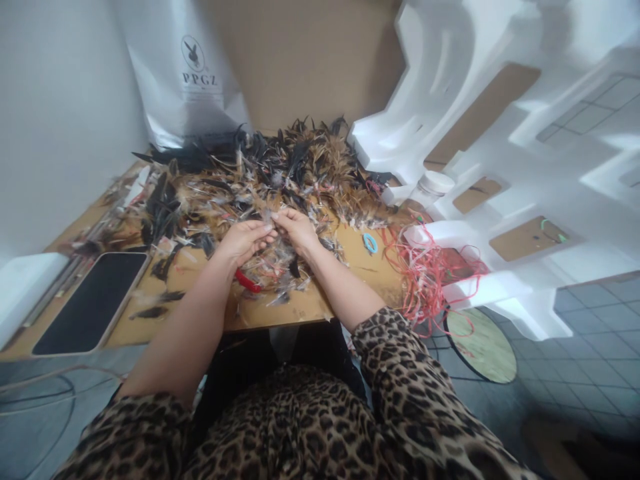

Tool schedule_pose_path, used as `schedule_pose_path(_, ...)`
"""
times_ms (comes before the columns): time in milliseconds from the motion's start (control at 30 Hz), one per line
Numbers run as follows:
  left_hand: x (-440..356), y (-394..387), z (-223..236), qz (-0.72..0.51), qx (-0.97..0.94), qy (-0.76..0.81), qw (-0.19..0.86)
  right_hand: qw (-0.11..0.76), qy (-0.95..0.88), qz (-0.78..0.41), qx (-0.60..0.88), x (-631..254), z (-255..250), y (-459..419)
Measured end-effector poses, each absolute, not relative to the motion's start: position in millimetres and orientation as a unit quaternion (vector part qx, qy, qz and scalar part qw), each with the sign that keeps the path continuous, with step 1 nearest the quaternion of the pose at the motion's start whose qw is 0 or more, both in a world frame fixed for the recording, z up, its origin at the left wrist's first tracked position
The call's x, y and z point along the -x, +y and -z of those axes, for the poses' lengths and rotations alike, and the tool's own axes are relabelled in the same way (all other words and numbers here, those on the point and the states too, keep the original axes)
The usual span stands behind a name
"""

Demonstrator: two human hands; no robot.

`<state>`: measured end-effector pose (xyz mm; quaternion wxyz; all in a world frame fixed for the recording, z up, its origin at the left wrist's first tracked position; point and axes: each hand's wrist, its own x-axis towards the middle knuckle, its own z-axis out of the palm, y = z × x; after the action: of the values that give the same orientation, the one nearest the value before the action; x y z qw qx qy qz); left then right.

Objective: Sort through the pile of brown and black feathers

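A big heap of black, brown and pale feathers (pixel 260 170) covers the far half of a low wooden board (pixel 305 303). My left hand (pixel 243 239) and my right hand (pixel 298 228) meet over the near edge of the heap, fingertips pinched together on a small tuft of feathers. Both sets of fingers are curled closed. A red band (pixel 249 282) lies on the board under my left wrist. My sleeves are leopard-print.
A black phone (pixel 91 300) lies on the board at the left. A blue ring (pixel 369 242), a tangle of red string (pixel 430 267) and a white-capped jar (pixel 431 187) sit to the right. White foam packing (pixel 505 153) stands at the right, a grey bag (pixel 185 73) behind.
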<state>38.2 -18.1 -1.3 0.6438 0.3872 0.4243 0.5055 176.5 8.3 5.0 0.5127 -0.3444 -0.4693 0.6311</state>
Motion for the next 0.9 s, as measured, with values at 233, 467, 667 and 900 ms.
schedule_pose_path(233,-39.0,-18.8,-1.2,-0.506,-0.401,0.435,0.628,0.508,-0.497,-0.61,0.35,-178.9,-5.7,8.6)
schedule_pose_path(467,-38.1,-18.5,-0.6,-0.519,-0.395,0.436,0.62,0.488,-0.502,-0.625,0.346,-178.6,-1.0,10.6)
schedule_pose_path(667,-41.1,-20.5,-2.3,-0.509,-0.418,0.461,0.595,0.516,-0.503,-0.591,0.364,-176.5,-3.6,6.6)
schedule_pose_path(900,-42.7,-20.6,-3.2,-0.509,-0.43,0.472,0.577,0.502,-0.534,-0.572,0.368,-175.8,-5.7,6.0)
